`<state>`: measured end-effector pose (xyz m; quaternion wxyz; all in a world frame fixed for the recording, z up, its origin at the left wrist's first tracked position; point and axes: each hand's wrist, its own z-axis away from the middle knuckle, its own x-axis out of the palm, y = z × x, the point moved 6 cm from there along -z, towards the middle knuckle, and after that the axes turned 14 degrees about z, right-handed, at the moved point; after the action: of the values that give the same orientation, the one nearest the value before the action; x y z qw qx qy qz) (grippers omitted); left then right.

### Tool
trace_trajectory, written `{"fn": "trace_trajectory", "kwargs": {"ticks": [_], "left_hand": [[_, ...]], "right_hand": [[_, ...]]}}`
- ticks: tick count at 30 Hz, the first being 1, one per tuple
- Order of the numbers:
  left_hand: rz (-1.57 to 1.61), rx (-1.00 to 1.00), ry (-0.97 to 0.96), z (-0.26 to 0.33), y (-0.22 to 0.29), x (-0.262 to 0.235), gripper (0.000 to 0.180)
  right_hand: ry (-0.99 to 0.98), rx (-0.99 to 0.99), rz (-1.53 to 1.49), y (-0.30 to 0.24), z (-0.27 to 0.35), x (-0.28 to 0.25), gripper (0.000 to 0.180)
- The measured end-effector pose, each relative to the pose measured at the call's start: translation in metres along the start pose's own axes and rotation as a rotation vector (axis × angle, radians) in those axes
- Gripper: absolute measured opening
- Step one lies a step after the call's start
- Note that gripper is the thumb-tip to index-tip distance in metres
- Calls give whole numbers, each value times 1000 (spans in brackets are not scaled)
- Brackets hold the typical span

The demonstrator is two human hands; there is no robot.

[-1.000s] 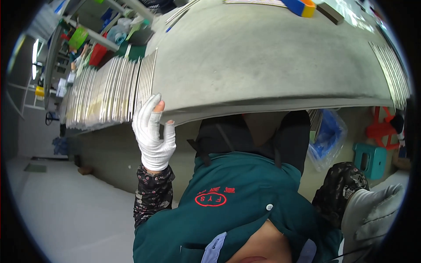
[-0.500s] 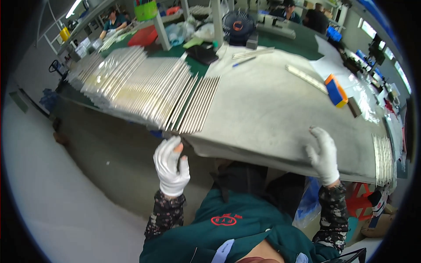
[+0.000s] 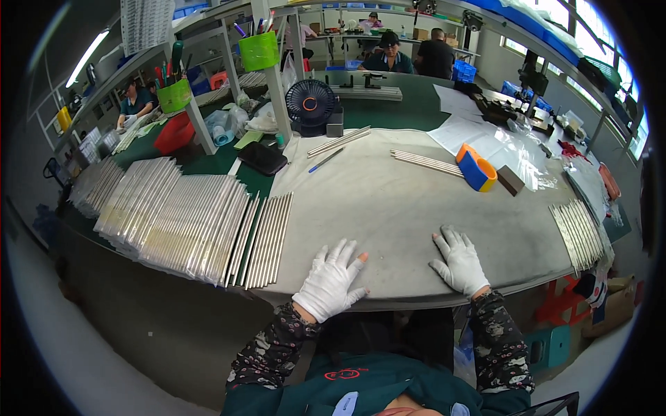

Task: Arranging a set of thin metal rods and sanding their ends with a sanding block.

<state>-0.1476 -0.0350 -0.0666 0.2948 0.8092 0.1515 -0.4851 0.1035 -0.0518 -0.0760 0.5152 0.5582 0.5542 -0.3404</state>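
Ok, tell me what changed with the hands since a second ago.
The left hand came up from the bench's front edge to lie flat on the grey mat; the right hand came into view and lies flat beside it. Neither holds anything. The metal strips stayed stacked at left.

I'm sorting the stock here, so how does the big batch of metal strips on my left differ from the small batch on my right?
The left batch of strips is far larger, spreading in many overlapping rows, while the right batch of strips is one short row. The left batch lies near the left hand; the right batch sits farther from the right hand. Both are thin, silvery, flat.
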Motion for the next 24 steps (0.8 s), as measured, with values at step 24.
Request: {"fn": "trace_trajectory", "kwargs": {"ticks": [24], "left_hand": [[-75, -104, -201, 13, -11, 1, 88]], "right_hand": [[-211, -125, -20, 94, 42, -8, 74]]}}
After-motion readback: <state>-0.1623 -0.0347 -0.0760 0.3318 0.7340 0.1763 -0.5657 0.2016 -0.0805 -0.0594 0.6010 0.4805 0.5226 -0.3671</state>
